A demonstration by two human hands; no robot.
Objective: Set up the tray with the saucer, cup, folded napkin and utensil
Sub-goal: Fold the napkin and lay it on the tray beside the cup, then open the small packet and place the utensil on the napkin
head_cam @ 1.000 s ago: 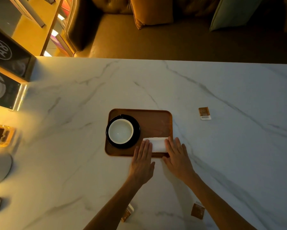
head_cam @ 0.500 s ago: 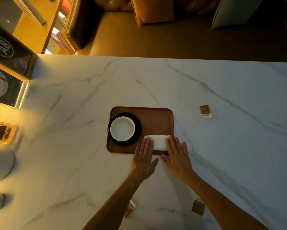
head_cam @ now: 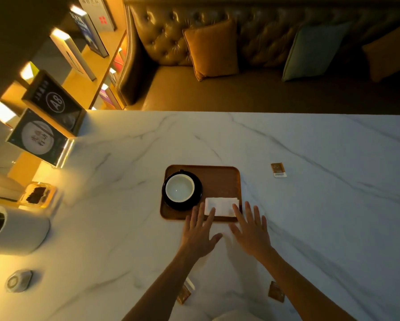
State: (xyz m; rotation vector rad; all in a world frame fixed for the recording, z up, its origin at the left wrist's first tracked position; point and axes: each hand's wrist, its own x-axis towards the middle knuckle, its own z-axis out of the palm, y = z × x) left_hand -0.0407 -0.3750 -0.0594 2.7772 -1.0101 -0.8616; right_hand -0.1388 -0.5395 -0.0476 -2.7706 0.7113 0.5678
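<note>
A folded white napkin (head_cam: 221, 206) lies flat in the near right corner of a brown wooden tray (head_cam: 219, 181) on a marble table (head_cam: 321, 216). Beside it, on the tray's left half, a white cup (head_cam: 180, 187) sits upright on a black saucer (head_cam: 197, 197). The person's left hand (head_cam: 198, 232) and right hand (head_cam: 252, 232) are spread flat with fingers extended, gripping nothing; their fingertips overlap the napkin's near edge, though contact cannot be confirmed. A small brown sachet (head_cam: 278, 170) lies on the table to the tray's right, well apart. Two more brown packets (head_cam: 276, 291) lie near the person's forearms. A white cylindrical container (head_cam: 18, 230) stands at the table's left edge.
</note>
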